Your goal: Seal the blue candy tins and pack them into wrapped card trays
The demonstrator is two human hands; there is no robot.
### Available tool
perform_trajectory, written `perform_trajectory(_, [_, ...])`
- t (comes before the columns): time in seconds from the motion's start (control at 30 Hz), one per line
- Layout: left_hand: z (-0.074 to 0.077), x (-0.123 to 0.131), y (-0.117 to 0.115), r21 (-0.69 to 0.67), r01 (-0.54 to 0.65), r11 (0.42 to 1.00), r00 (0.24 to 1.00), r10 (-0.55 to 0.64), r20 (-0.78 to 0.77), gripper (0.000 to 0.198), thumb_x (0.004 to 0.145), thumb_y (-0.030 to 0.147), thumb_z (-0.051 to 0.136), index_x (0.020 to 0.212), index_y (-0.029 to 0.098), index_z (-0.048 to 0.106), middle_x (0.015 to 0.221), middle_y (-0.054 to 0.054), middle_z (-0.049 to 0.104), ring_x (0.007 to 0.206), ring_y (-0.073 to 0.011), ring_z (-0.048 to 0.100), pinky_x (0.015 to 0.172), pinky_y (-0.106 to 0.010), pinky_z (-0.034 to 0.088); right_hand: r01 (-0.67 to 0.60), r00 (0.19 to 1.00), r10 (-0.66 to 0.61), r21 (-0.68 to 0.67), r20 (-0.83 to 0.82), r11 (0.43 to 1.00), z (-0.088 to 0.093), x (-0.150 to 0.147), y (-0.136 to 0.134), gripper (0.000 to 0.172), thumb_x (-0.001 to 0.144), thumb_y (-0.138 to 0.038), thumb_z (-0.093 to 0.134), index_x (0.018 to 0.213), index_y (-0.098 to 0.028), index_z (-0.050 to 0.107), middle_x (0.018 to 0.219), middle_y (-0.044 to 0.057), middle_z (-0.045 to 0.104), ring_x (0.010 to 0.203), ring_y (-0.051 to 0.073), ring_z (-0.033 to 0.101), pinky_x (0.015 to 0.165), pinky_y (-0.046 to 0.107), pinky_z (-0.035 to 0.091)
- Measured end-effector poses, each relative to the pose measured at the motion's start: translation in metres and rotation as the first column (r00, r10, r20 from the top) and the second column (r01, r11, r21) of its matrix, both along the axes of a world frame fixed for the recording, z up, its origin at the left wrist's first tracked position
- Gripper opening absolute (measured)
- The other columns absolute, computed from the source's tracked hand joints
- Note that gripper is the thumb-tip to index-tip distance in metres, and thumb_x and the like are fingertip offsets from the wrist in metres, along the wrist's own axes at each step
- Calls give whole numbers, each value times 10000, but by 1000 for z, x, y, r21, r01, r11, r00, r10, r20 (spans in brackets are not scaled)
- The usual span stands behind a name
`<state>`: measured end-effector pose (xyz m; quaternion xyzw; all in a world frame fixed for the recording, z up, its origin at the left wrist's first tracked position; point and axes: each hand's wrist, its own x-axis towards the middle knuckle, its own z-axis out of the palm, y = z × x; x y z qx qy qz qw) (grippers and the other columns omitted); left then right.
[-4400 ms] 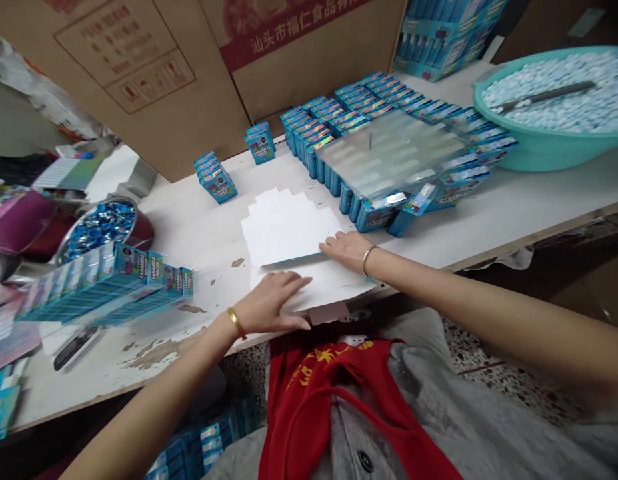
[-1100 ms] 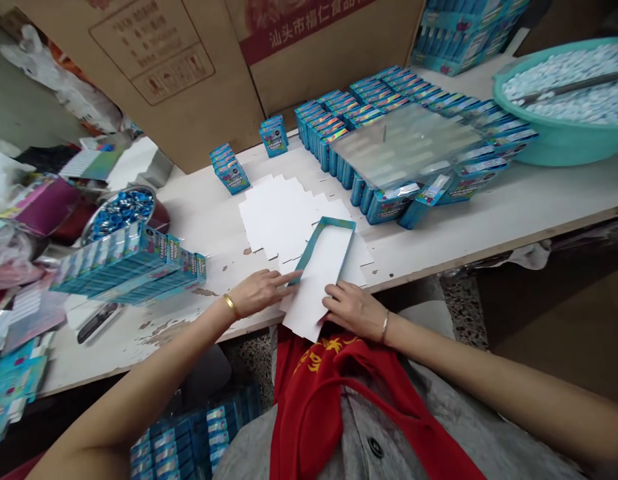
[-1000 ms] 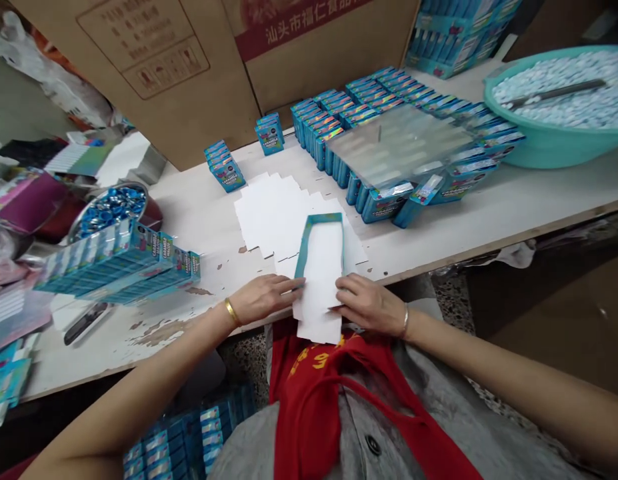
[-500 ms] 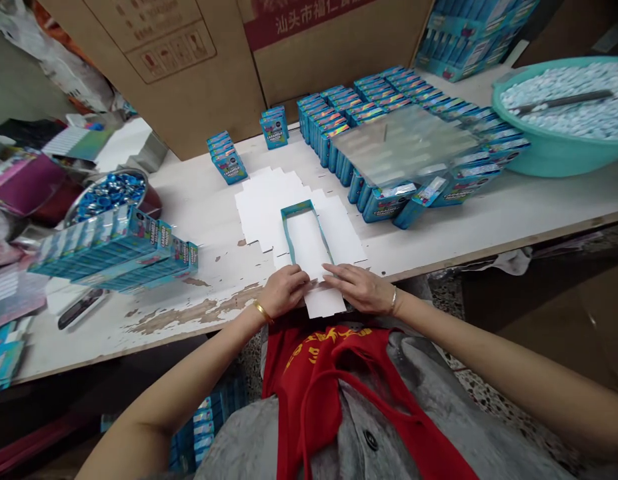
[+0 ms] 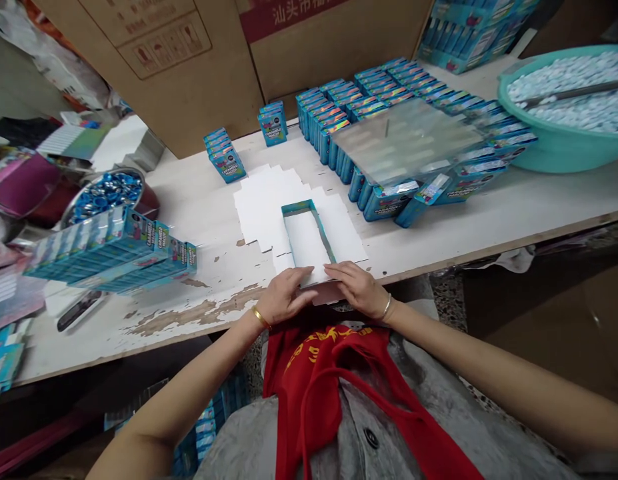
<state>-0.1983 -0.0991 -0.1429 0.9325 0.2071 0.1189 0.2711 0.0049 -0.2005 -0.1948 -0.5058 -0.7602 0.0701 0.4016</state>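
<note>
A half-folded card tray [image 5: 306,239], white inside with teal walls, lies at the near edge of the white table [image 5: 489,220]. It rests on a fanned pile of flat white card blanks [image 5: 261,203]. My left hand [image 5: 285,298] and my right hand [image 5: 356,288] both press on the tray's near end, fingers curled over its flap. Each wrist wears a bangle.
Rows of small blue boxes [image 5: 339,113] stand behind, partly under a clear sheet [image 5: 406,140]. A teal basin of pale candies [image 5: 569,107] sits far right. At the left lie stacked blue trays [image 5: 113,257] and a bowl of blue candies [image 5: 106,193]. Cardboard cartons [image 5: 213,60] wall the back.
A flat blank was drawn from the pile and folded up into a teal-walled tray. Both hands moved together to its near end, and the overhanging flap has been folded in.
</note>
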Motion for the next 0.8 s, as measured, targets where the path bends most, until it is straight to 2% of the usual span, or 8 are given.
perform_trajectory(0.13, [2, 13, -3, -41, -260, 965, 960, 253, -123, 319, 909, 342, 469, 1179, 181, 519, 752, -26, 642, 682, -168, 597, 677, -292, 463, 152, 980, -154, -30, -127, 988, 4, -8, 6, 473, 943, -215, 443, 1404, -195, 340, 1224, 144, 575, 1091, 221, 573, 891, 401, 526])
perform_trajectory(0.23, [7, 21, -4, -125, -364, 923, 922, 338, -188, 324, 853, 350, 568, 1135, 195, 531, 601, 36, 552, 583, -155, 561, 587, -257, 429, 128, 992, -128, 56, 5, 990, 0, -11, 7, 416, 912, -271, 526, 1310, -170, 464, 1295, 189, 501, 1135, 263, 535, 882, 422, 522])
perform_trajectory(0.33, [13, 21, -5, -93, -383, 919, 914, 363, -181, 332, 847, 336, 585, 1146, 206, 519, 758, -3, 607, 672, -164, 589, 628, -273, 454, 125, 978, -143, 125, 153, 984, -7, -13, 9, 336, 903, -256, 541, 1224, -156, 554, 1199, 187, 575, 1020, 261, 566, 816, 422, 531])
perform_trajectory(0.47, [9, 12, -8, 54, -276, 960, 961, 277, -8, 279, 868, 352, 566, 1107, 209, 540, 1107, -92, 560, 962, -213, 577, 824, -356, 477, 119, 964, -145, 127, 222, 985, -10, -10, 12, 296, 910, -201, 515, 1195, -159, 584, 1119, 157, 637, 894, 232, 578, 768, 405, 535])
perform_trajectory(0.53, [1, 9, -11, -27, -298, 954, 947, 299, 120, 283, 858, 346, 584, 1097, 205, 529, 1155, -96, 511, 942, -186, 566, 830, -345, 484, 105, 968, -130, 127, 216, 986, -9, -8, 11, 318, 913, -176, 501, 1223, -154, 567, 1159, 168, 619, 940, 236, 577, 791, 405, 534])
perform_trajectory(0.6, [-8, 9, -15, -238, -393, 888, 870, 443, 216, 368, 832, 325, 622, 1149, 213, 473, 1167, -83, 464, 771, -109, 556, 710, -276, 500, 102, 973, -124, 121, 194, 987, -6, -8, 8, 370, 917, -136, 468, 1283, -158, 521, 1241, 184, 569, 1032, 241, 562, 831, 407, 529])
perform_trajectory(0.7, [-17, 17, -21, -571, -452, 686, 730, 652, 205, 508, 769, 293, 682, 1182, 232, 394, 1024, -14, 443, 567, -27, 453, 531, -189, 429, 111, 981, -127, 111, 150, 988, 0, -14, 3, 455, 913, -85, 420, 1364, -147, 434, 1342, 211, 483, 1139, 253, 517, 882, 422, 511])
perform_trajectory(0.8, [-21, 27, -21, -693, -450, 563, 662, 731, 164, 498, 737, 260, 693, 1126, 232, 383, 838, 52, 395, 538, -22, 401, 503, -156, 370, 100, 987, -110, 85, 121, 991, 6, -24, 1, 476, 911, -98, 420, 1384, -144, 410, 1397, 214, 431, 1137, 260, 509, 891, 436, 500])
